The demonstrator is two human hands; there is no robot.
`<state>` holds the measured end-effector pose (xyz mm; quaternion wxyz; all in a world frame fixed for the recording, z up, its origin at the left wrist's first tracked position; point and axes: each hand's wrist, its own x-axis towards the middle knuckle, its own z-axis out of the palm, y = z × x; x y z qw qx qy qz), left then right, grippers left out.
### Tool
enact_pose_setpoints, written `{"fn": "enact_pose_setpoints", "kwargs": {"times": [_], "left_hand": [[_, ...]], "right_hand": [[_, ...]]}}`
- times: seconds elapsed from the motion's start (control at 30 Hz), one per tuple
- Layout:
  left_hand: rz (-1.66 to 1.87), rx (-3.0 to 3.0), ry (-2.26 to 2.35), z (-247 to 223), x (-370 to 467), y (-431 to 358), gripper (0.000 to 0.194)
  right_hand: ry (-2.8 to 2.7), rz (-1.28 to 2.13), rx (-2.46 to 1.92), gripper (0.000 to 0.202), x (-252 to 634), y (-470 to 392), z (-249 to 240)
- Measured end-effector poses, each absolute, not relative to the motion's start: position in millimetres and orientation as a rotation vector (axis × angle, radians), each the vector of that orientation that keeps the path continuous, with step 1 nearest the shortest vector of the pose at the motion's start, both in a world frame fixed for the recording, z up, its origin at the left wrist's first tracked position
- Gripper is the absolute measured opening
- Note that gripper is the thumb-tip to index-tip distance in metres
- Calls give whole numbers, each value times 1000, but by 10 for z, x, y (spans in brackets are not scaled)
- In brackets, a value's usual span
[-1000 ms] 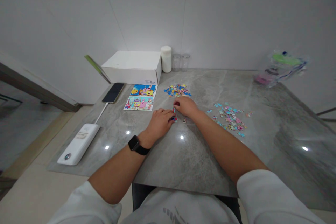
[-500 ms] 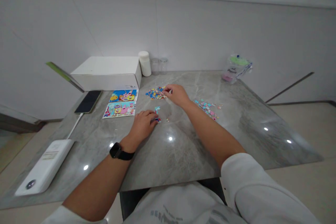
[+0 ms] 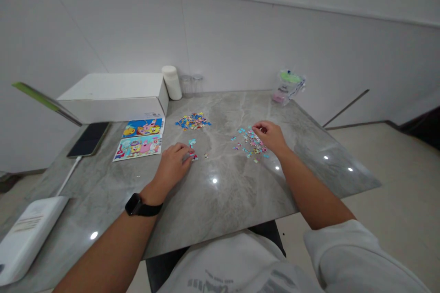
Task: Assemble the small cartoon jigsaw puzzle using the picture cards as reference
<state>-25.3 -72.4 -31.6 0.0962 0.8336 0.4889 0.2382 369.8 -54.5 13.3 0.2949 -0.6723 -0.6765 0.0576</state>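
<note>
My left hand, a dark watch on its wrist, rests on the table with fingers bent over a small strip of joined puzzle pieces. Its thumb and fingertips touch the strip's lower end and partly cover it. One loose puzzle piece lies just right of the strip. My right hand is at the upper right edge of a loose pile of light blue and pink puzzle pieces. Its thumb and fingers are pinched together; anything between them is too small to make out.
A second pile of blue and yellow puzzle pieces lies farther back. Two cartoon picture cards lie at left, beside a phone cabled to a white power bank. Behind stand a white box, a white bottle, clear glasses and a plastic bag.
My right hand has left the blue and yellow pile and moved right to the light blue and pink pile. My left hand stays at the joined pieces. The view has turned right.
</note>
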Motion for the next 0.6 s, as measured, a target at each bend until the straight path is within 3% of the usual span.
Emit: {"fn": "enact_pose_setpoints", "kwargs": {"times": [0.2,0.6], "left_hand": [[722,2415,1343,-287,-206,-755,26],[789,2532,1302,-354,-214,-745,25]], "right_hand": [[-1834,169,-1822,16,3944,-507,-209],[-1959,181,-1840,22,4112,-610,-112]]}}
